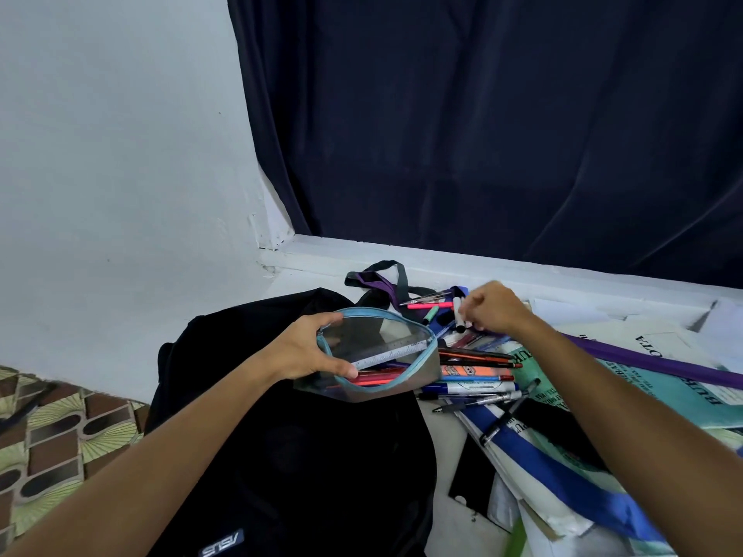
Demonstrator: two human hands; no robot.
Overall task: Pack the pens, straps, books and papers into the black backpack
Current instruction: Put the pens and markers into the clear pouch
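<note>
While the open pouch (378, 355) was gripped at its rim by the left hand (305, 347), markers (459, 313) were pinched in the right hand's (496, 305) curled fingers.

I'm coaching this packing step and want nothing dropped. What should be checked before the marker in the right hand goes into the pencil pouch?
1. Pouch mouth open: ok. The pencil pouch is unzipped and gapes toward the pens.
2. Pouch steadied: ok. The left hand grips its rim.
3. Marker secured: ok. The right hand pinches a white marker.
4. Room inside: cannot tell. A ruler and red pens already lie in it.
5. Path clear: ok. Nothing stands between the marker and the pouch mouth.
6. Backpack ready: cannot tell. The black backpack lies under the pouch; no opening shows.
</note>
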